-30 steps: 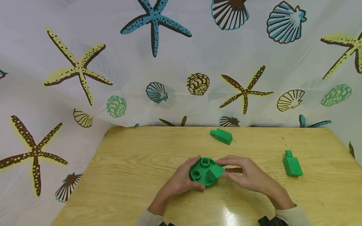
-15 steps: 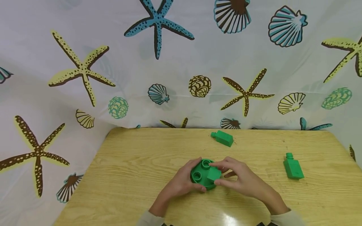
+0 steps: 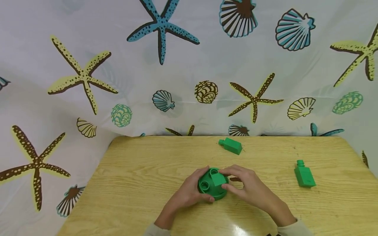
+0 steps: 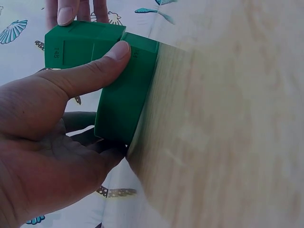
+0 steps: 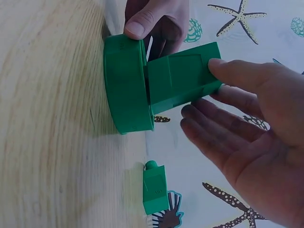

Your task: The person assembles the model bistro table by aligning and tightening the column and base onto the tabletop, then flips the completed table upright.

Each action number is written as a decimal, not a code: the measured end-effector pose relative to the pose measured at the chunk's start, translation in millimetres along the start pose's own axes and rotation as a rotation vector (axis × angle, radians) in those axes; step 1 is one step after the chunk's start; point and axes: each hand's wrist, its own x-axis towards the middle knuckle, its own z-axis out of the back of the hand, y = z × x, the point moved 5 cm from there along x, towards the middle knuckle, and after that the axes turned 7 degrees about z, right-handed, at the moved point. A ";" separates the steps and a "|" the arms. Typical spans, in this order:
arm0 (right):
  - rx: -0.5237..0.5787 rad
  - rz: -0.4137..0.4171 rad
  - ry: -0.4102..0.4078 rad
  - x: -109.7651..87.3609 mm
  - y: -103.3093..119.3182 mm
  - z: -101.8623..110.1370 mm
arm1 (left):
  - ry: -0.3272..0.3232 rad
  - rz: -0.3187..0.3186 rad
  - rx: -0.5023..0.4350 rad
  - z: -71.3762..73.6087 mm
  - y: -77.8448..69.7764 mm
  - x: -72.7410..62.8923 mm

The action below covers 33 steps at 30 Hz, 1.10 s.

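Note:
A round green base (image 3: 211, 194) with raised ring sockets stands on the table. My left hand (image 3: 190, 188) grips it from the left side, with the thumb (image 4: 97, 71) along its rim in the left wrist view. A chunky green block (image 3: 218, 179) stands on the base, beside two visible sockets. Its lower end meets the base, and a thin gap shows there in the right wrist view; any peg beneath is hidden. With thumb and fingertips, my right hand (image 3: 254, 188) pinches the upper end of this block (image 5: 183, 73).
Two loose green blocks with necked pegs lie on the wooden table (image 3: 133, 183): one block (image 3: 232, 146) near the back edge, the other block (image 3: 305, 175) farther right. A white cloth (image 3: 183, 65) printed with starfish and shells hangs behind and along the sides.
The block has gone from leaning to the right to standing more upright on the base. My right hand has moved left with it, while the left hand keeps its grip.

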 end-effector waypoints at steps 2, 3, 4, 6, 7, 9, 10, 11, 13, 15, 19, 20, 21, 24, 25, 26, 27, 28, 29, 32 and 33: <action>-0.003 -0.007 -0.025 0.5 -0.5 0.2 | -0.002 0.003 -0.003 -0.2 0.5 0.1; -0.005 -0.014 -0.039 0.7 -0.9 0.3 | -0.003 0.002 -0.002 -0.2 0.3 0.3; -0.005 -0.020 -0.050 1.0 -1.4 -0.3 | -0.004 0.001 -0.002 0.0 0.5 0.0; -0.012 -0.029 -0.065 1.2 -2.7 -1.9 | -0.004 0.001 0.001 -0.2 1.0 -0.2; -0.024 -0.027 -0.068 1.3 -3.3 -3.1 | -0.004 0.001 0.005 -0.3 1.0 -0.4; -0.041 -0.019 -0.065 1.4 -4.3 -5.9 | -0.001 0.001 0.009 -0.7 1.4 -0.5; -0.045 -0.015 -0.060 1.6 -4.6 -7.4 | 0.000 0.000 0.009 -0.9 1.6 -0.5; -0.052 -0.011 -0.056 1.8 -4.9 -8.6 | 0.000 0.000 0.009 -1.0 1.9 -0.5; -0.065 -0.008 -0.050 2.6 -5.0 -10.1 | -0.003 -0.001 0.007 -1.0 2.1 -0.4; -0.072 -0.013 -0.056 2.8 -4.7 -9.8 | -0.005 0.000 0.006 -0.8 2.5 -0.1; -0.095 -0.025 -0.070 2.4 -3.8 -6.7 | -0.004 0.004 0.007 -0.6 2.8 0.1; -0.100 -0.026 -0.073 2.1 -3.7 -5.7 | -0.004 0.004 0.009 -0.5 2.5 -0.1; -0.107 -0.029 -0.075 1.9 -3.7 -4.7 | -0.003 0.008 0.009 -0.4 2.5 -0.1; -0.107 -0.030 -0.084 1.3 -3.5 -1.3 | -0.001 0.015 0.005 -0.1 2.5 -0.1; -0.106 -0.029 -0.090 1.2 -3.5 0.0 | -0.001 0.018 0.005 0.0 2.7 -0.1; -0.108 -0.026 -0.096 1.0 -3.4 1.4 | -0.001 0.021 0.005 0.2 2.8 -0.1; -0.109 -0.025 -0.102 0.8 -3.3 2.7 | -0.001 0.023 0.004 0.2 3.1 0.1; -0.105 -0.024 -0.107 0.5 -3.2 4.1 | -0.002 0.023 0.005 0.4 3.1 0.0; -0.104 -0.026 -0.113 0.2 -3.3 5.4 | -0.001 0.022 0.006 0.4 3.2 0.0; -0.083 -0.040 -0.118 -0.8 -4.8 7.5 | 0.000 0.021 0.013 0.1 3.1 -0.1; -0.066 -0.051 -0.117 -1.1 -5.7 7.6 | 0.001 0.020 0.016 -0.1 2.7 -0.3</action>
